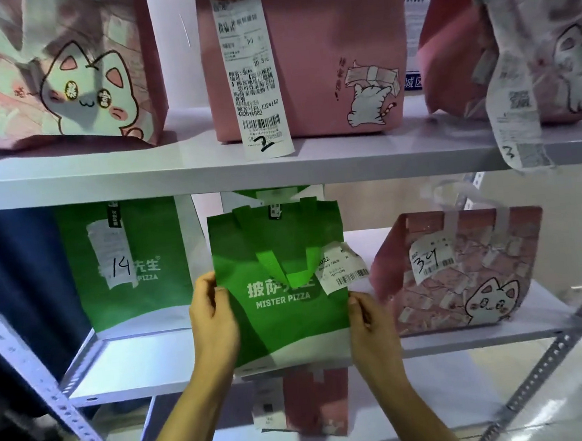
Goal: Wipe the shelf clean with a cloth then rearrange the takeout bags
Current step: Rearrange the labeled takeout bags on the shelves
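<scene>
A green Mister Pizza takeout bag (285, 314) stands at the front edge of the middle shelf (136, 369). My left hand (212, 322) grips its left side and my right hand (371, 330) grips its right side. A white receipt (343, 267) is stuck to its upper right. Another green bag (133, 269) marked 14 stands behind to the left. A pink cat-print bag (464, 274) marked 324 leans to the right. No cloth is visible.
The upper shelf (169, 172) carries three pink cat bags: left (62, 75), middle (304, 53) with a receipt marked 2, right (529, 37) with a receipt marked 3. A pink bag (316, 404) sits on the lower shelf. Perforated metal uprights (48, 386) frame the sides.
</scene>
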Demonstrator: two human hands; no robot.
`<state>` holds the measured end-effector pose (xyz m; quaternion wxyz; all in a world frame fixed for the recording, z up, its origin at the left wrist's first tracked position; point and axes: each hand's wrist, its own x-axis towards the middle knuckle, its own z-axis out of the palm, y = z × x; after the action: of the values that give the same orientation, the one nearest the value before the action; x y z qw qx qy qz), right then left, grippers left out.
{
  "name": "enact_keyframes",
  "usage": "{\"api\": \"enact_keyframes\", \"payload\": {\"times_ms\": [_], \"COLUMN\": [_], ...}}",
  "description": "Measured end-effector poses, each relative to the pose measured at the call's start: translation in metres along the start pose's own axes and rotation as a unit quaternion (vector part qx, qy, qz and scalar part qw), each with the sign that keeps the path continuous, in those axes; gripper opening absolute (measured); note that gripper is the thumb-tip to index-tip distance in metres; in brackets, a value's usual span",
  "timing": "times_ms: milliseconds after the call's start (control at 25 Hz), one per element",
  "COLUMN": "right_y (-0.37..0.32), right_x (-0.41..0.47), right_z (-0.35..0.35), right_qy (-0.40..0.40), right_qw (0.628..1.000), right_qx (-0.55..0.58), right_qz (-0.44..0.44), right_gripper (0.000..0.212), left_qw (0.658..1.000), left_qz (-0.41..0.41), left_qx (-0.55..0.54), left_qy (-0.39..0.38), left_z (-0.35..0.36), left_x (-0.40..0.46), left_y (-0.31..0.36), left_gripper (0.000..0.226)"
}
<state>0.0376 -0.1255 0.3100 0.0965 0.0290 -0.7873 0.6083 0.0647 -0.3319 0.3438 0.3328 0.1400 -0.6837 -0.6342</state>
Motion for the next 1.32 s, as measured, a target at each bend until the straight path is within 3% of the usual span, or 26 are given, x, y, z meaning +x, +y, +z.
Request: {"api": "enact_keyframes", "payload": {"times_ms": [520, 720, 920, 1120, 1320], "right_y": [-0.012, -0.010, -0.007, -0.001, 0.022], "right_x": [0.030, 0.030, 0.027, 0.017, -0.004], "right_z": [0.035, 0.041, 0.040, 0.035, 0.012], "right_qy": [0.006, 0.019, 0.035, 0.059, 0.056], "right_qw": [0.999, 0.998, 0.997, 0.993, 0.993], "right_qx": [0.011, 0.022, 0.031, 0.079, 0.065], "right_qz": [0.052, 0.055, 0.053, 0.071, 0.084], "right_gripper": [0.024, 0.028, 0.035, 0.033, 0.034], "left_qw": [0.996, 0.994, 0.996, 0.981, 0.971], "left_qz": [-0.021, -0.018, 0.028, 0.147, 0.173], "left_qx": [0.046, 0.041, 0.054, 0.123, 0.131], "left_qy": [-0.071, -0.097, -0.061, -0.024, -0.102], "left_z": [0.013, 0.009, -0.010, -0.021, -0.002], "left_x": [0.054, 0.061, 0.046, 0.021, -0.012], "left_y": [-0.029, -0.029, -0.021, -0.007, -0.012], "left_gripper": [0.049, 0.046, 0.035, 0.031, 0.029]}}
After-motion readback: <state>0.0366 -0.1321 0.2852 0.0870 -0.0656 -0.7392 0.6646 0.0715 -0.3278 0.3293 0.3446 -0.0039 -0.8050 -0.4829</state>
